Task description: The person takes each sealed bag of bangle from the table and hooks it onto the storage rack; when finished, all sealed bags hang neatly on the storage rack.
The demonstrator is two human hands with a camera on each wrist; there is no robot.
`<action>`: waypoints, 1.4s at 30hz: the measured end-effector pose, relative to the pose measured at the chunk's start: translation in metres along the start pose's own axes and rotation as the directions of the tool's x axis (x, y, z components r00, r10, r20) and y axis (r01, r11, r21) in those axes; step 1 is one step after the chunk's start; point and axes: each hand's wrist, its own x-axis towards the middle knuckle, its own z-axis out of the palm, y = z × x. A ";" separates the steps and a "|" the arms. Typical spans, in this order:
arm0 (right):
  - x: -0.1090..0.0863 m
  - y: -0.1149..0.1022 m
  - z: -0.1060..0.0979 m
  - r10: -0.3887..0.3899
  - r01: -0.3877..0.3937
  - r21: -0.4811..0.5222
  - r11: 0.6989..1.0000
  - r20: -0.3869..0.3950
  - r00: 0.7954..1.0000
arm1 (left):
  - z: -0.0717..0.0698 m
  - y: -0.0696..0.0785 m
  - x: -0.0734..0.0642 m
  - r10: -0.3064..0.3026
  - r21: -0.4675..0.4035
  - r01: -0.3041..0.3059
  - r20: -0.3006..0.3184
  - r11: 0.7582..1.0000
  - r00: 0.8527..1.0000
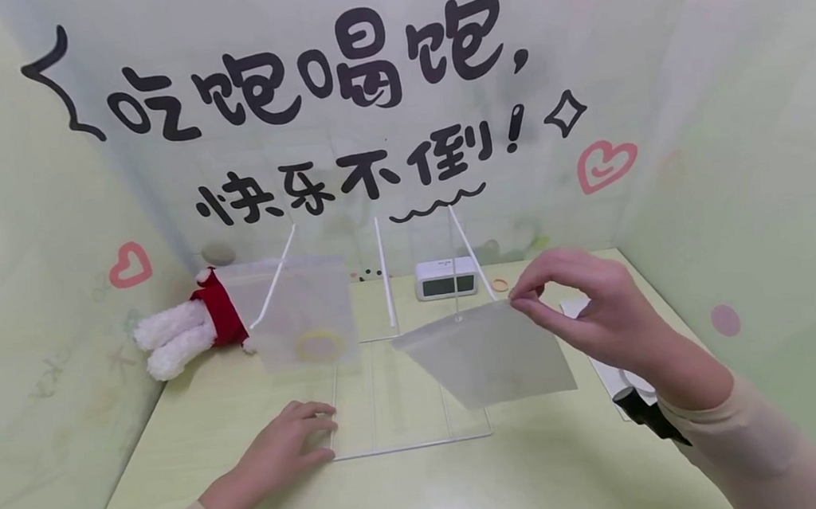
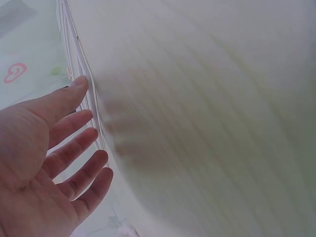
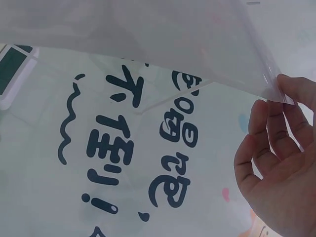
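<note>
- Head view bright, light diffuse; pale glare lay on the near tabletop (image 1: 456,498).
- Left wrist: soft, blurred shadows fell beside the left hand (image 2: 29,163).
- Right wrist: greyer; faint sheen edged the plastic sheet (image 3: 148,34).

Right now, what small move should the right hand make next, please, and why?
Perhaps guide the translucent sheet gently toward the nearest white rod: the right hand pinches the sheet's corner close to that rod, and the left hand touches the rack, which may steady it.
</note>
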 end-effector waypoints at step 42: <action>0.054 0.001 0.041 0.035 -0.030 -0.039 0.999 0.130 0.991 | 0.003 -0.002 -0.001 -0.009 -0.004 0.009 0.004 1.000 1.000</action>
